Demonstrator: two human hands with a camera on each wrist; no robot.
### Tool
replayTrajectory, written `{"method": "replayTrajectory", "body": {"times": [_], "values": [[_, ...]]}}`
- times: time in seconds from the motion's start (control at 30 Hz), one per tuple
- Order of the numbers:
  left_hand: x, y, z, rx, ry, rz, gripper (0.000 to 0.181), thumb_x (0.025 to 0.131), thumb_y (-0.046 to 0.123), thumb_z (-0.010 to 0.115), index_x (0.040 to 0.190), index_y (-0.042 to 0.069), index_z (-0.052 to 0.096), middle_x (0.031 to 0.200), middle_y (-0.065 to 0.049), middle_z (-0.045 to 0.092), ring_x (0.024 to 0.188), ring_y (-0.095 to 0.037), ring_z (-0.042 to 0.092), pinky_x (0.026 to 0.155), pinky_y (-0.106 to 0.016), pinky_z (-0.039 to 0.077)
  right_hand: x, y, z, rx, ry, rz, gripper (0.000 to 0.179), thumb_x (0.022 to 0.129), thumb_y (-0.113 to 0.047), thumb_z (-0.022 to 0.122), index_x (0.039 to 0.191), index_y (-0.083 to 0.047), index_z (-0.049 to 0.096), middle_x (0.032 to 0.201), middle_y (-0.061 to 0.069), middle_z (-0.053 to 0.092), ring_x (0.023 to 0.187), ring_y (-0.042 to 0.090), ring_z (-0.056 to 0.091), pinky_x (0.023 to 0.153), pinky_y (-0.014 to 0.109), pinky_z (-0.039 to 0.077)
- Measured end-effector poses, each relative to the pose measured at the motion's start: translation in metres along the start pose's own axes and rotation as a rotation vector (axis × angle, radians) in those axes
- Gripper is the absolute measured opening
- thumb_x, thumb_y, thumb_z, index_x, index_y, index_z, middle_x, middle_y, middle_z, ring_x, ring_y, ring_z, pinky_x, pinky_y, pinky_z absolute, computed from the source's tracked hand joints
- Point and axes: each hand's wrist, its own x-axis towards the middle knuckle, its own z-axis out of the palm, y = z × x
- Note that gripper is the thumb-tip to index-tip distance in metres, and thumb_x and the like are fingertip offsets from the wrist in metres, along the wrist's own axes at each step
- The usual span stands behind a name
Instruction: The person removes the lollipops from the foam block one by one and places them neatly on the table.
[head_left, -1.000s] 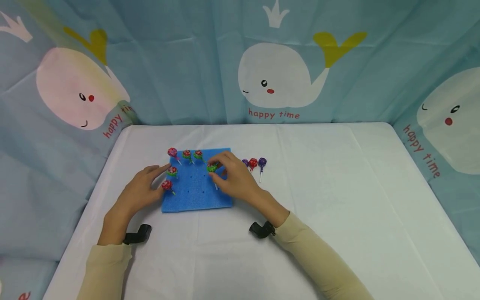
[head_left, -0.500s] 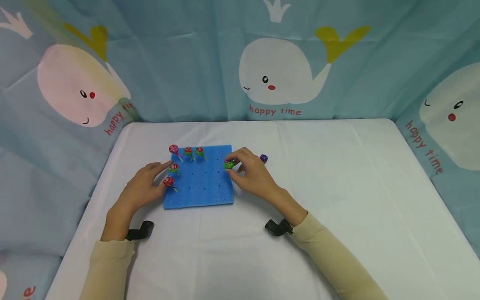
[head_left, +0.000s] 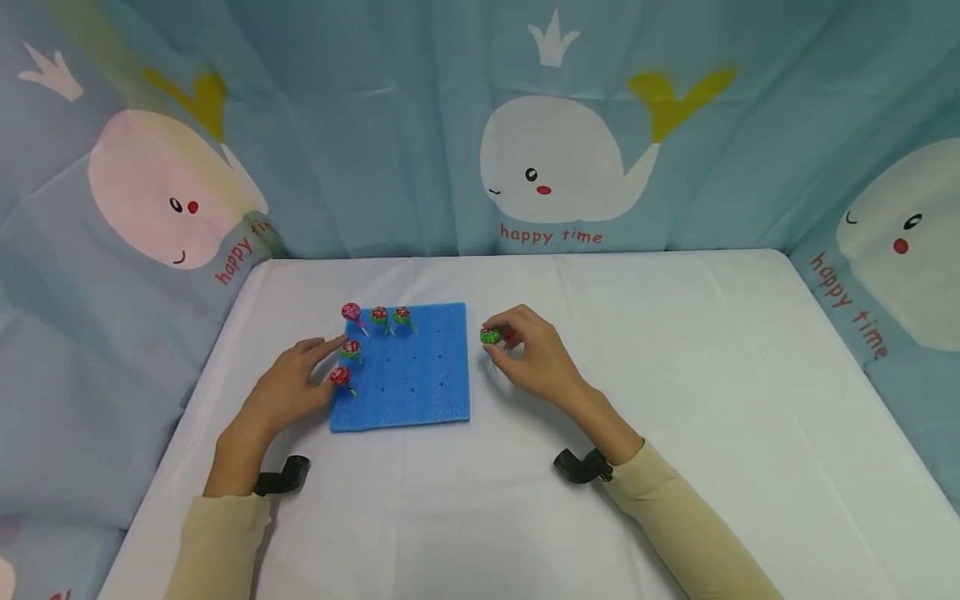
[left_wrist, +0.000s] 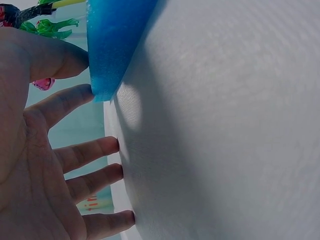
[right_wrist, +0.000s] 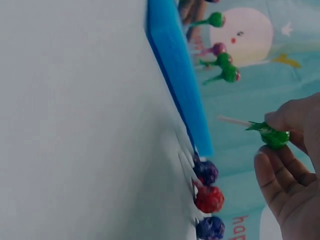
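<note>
My right hand (head_left: 534,354) pinches a green-wrapped lollipop (head_left: 491,336) by its head, just beyond the right edge of a blue foam board (head_left: 420,408). In the right wrist view the stick of this lollipop (right_wrist: 272,136) points toward the board, above the table. At the board's left edge rests my left hand (head_left: 291,383), its thumb and index fingertip touching the foam and its other fingers spread straight on the cloth. Stuck in the board are a pink lollipop (head_left: 351,312), a red one (head_left: 341,376) and 3 green-and-red ones (head_left: 380,316). Small holes dot the rest.
Loose on the cloth, beside the board's end in the right wrist view, lie a red lollipop (right_wrist: 209,199) and 2 purple ones (right_wrist: 210,227). My right hand mostly hides them in the head view. A whale-print curtain (head_left: 420,167) hangs behind the white table (head_left: 675,333).
My right hand has moved right with the green lollipop, from over the board to past its right edge, now covering the loose lollipops in the head view. The left hand stays at the board.
</note>
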Motion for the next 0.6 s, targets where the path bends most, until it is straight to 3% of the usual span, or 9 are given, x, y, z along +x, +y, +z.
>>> {"method": "replayTrajectory", "body": {"times": [0.2,0.6], "values": [[-0.003,0.002,0.002,0.003,0.024,0.002,0.069,0.095,0.018,0.062,0.162,0.015,0.045,0.159,-0.034,0.044,0.146,-0.059,0.041,0.11,-0.082,0.038,-0.002,0.005,-0.01,0.013,0.019,0.05,0.027,0.093,-0.003,0.076,0.12,-0.004,0.071,0.112,0.011,0.069,0.092,0.027,0.071,0.076,0.042,0.066],[-0.004,0.001,0.001,0.005,-0.009,-0.014,0.07,0.095,0.02,0.061,0.163,0.015,0.043,0.16,-0.034,0.041,0.147,-0.059,0.038,0.112,-0.082,0.036,-0.004,0.018,-0.013,0.049,0.01,0.126,0.029,0.092,-0.001,0.078,0.12,0.0,0.071,0.115,0.017,0.07,0.094,0.028,0.074,0.084,0.044,0.066]]}}
